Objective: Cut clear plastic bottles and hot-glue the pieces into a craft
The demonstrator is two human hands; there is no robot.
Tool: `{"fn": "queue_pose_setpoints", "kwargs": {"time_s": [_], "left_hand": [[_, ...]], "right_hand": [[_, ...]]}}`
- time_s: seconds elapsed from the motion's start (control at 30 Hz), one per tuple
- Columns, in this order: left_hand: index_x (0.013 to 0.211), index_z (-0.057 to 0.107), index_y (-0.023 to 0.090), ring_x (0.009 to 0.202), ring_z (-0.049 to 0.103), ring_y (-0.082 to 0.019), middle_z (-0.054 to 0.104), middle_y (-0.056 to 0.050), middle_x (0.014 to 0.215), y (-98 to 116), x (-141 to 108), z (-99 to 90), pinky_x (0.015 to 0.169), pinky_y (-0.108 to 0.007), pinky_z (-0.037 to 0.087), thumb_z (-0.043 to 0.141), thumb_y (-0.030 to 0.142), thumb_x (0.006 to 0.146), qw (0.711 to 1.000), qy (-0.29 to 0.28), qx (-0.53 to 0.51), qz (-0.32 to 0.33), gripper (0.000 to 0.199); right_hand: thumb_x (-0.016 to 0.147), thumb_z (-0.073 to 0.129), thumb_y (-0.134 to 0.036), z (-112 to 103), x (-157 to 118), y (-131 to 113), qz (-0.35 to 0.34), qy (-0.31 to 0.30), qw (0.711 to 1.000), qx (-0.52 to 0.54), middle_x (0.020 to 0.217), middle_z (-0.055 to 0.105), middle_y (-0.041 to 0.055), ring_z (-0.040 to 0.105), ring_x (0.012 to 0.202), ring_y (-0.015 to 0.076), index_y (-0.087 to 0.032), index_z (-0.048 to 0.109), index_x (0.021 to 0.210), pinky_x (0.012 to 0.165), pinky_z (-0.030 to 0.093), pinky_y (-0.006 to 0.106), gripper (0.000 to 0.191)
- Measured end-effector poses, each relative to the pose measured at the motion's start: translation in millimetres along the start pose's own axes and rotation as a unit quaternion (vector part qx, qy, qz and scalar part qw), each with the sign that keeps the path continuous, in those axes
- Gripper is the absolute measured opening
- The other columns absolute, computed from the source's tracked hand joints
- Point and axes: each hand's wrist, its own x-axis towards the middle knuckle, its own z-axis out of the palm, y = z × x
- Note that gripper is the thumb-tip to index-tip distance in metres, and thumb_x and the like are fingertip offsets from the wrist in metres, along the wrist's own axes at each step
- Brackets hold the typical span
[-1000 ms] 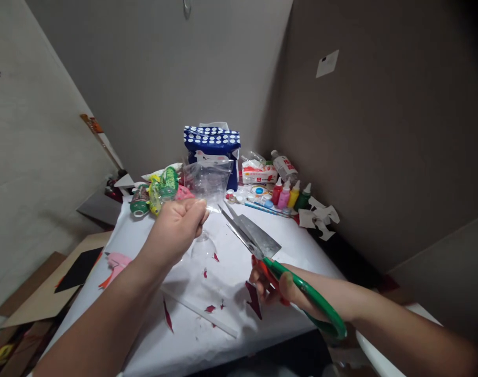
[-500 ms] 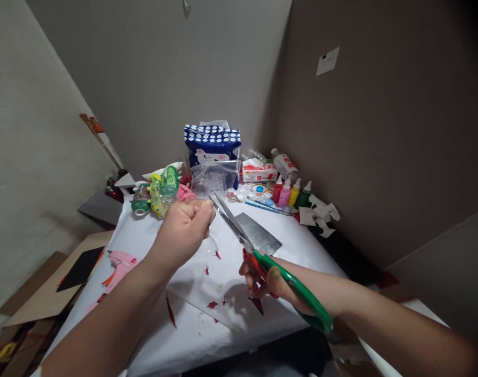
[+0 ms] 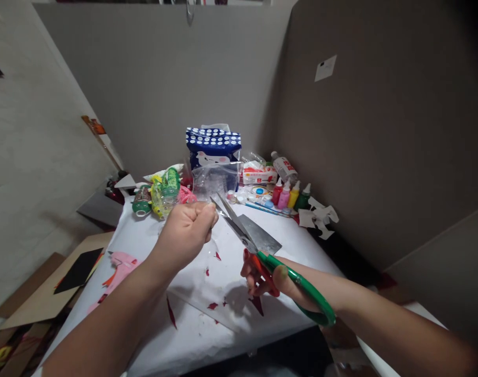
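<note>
My right hand [image 3: 272,280] grips a large pair of scissors [image 3: 239,230] with green and orange handles. The blades stand partly apart, their tips pointing up and left, close to my left hand [image 3: 191,228]. That hand is closed in a pinch above the table; something thin and clear seems to be at its fingertips by the blades, too small to make out. Beneath the scissors lies a flat grey plate [image 3: 260,235]. Several dark red scraps [image 3: 212,306] are scattered on the white-covered table [image 3: 199,345] below my hands.
A blue dotted bag [image 3: 213,144] stands at the back, with a clear plastic bag before it. Paint bottles [image 3: 289,195], brushes [image 3: 266,208] and white paper scraps [image 3: 319,217] are at the back right. A pink glue gun [image 3: 121,267] lies at the left, green and yellow packages [image 3: 164,191] behind it.
The view has tilted up slightly. Both hands hold nearly the same pose, and the scissor blades look slightly farther apart.
</note>
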Motion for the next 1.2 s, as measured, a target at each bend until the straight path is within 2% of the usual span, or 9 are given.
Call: {"fn": "queue_pose_setpoints", "kwargs": {"time_s": [0.27, 0.37, 0.5, 0.6, 0.7, 0.87, 0.97, 1.1, 1.2], "left_hand": [[0.054, 0.033, 0.021, 0.043, 0.028, -0.008, 0.032, 0.004, 0.048, 1, -5, -1.4, 0.042, -0.024, 0.022, 0.041, 0.031, 0.092, 0.998, -0.029, -0.06, -0.007, 0.04], [0.054, 0.035, 0.021, 0.043, 0.03, -0.008, 0.035, 0.004, 0.046, 4, -8, -1.4, 0.042, -0.024, 0.023, 0.04, 0.032, 0.092, 0.998, -0.029, -0.05, -0.008, 0.04], [0.051, 0.036, 0.02, 0.043, 0.034, -0.008, 0.038, 0.003, 0.046, 8, -12, -0.4, 0.043, -0.024, 0.027, 0.04, 0.032, 0.093, 0.999, -0.031, -0.024, 0.007, 0.043], [0.051, 0.036, 0.02, 0.043, 0.035, -0.008, 0.039, 0.003, 0.046, 9, -13, 0.8, 0.043, -0.023, 0.028, 0.04, 0.031, 0.092, 0.999, -0.029, -0.03, 0.018, 0.043], [0.051, 0.037, 0.02, 0.042, 0.034, -0.007, 0.039, 0.004, 0.046, 8, -12, 3.1, 0.042, -0.022, 0.027, 0.042, 0.028, 0.091, 0.999, -0.015, -0.05, 0.016, 0.041], [0.051, 0.037, 0.02, 0.042, 0.034, -0.007, 0.039, 0.005, 0.045, 7, -10, 7.3, 0.042, -0.021, 0.027, 0.043, 0.027, 0.089, 0.998, -0.014, -0.051, 0.015, 0.039], [0.049, 0.036, 0.02, 0.042, 0.033, -0.007, 0.038, 0.006, 0.044, 7, -9, 9.1, 0.042, -0.021, 0.027, 0.042, 0.027, 0.089, 0.999, -0.008, -0.03, 0.025, 0.04], [0.049, 0.034, 0.02, 0.042, 0.032, -0.007, 0.036, 0.006, 0.043, 5, -8, 11.4, 0.042, -0.021, 0.026, 0.04, 0.028, 0.09, 0.999, -0.011, -0.02, 0.03, 0.042], [0.05, 0.034, 0.02, 0.042, 0.032, -0.007, 0.036, 0.006, 0.044, 3, -7, 12.2, 0.042, -0.021, 0.026, 0.041, 0.028, 0.09, 0.999, -0.01, -0.022, 0.027, 0.041]], "right_hand": [[0.071, 0.025, -0.091, -8, -1, -5, -0.029, -0.106, 0.994, 0.023, 0.076, 0.045, -0.0002, 0.056, 0.071, 0.0179, -0.019, 0.049, 0.096, 0.072, 0.049, 0.035, 0.079], [0.072, 0.027, -0.09, -12, -4, -7, -0.034, -0.129, 0.991, 0.028, 0.081, 0.048, 0.0025, 0.057, 0.076, 0.0191, -0.022, 0.046, 0.086, 0.078, 0.049, 0.036, 0.073], [0.073, 0.024, -0.09, -15, -8, -14, -0.027, -0.164, 0.986, 0.01, 0.088, 0.057, 0.0082, 0.057, 0.083, 0.0206, -0.02, 0.051, 0.094, 0.081, 0.048, 0.036, 0.079], [0.077, 0.04, -0.085, -10, -11, -9, -0.022, -0.127, 0.992, -0.01, 0.096, 0.058, 0.0094, 0.056, 0.085, 0.0209, -0.018, 0.053, 0.102, 0.08, 0.048, 0.035, 0.073], [0.079, 0.062, -0.065, 0, -13, 5, -0.006, -0.005, 1.0, -0.011, 0.093, 0.056, 0.0055, 0.053, 0.081, 0.0186, -0.019, 0.053, 0.108, 0.07, 0.047, 0.029, 0.056], [0.077, 0.065, -0.042, 9, -15, 18, 0.036, 0.081, 0.995, -0.037, 0.075, 0.05, -0.0023, 0.043, 0.065, 0.0119, -0.019, 0.056, 0.101, 0.053, 0.036, 0.021, 0.034], [0.077, 0.064, -0.054, 6, -17, 14, 0.007, 0.07, 0.996, -0.057, 0.072, 0.048, -0.0026, 0.039, 0.062, 0.011, -0.018, 0.055, 0.093, 0.053, 0.035, 0.022, 0.041], [0.078, 0.039, -0.084, 1, -18, 6, -0.037, 0.036, 0.998, -0.048, 0.074, 0.048, -0.0001, 0.039, 0.062, 0.0117, -0.018, 0.049, 0.088, 0.055, 0.038, 0.024, 0.068], [0.076, 0.029, -0.089, -1, -19, 3, -0.051, 0.027, 0.996, -0.071, 0.074, 0.048, 0.0005, 0.04, 0.062, 0.0121, -0.018, 0.048, 0.086, 0.056, 0.039, 0.026, 0.074]]}}
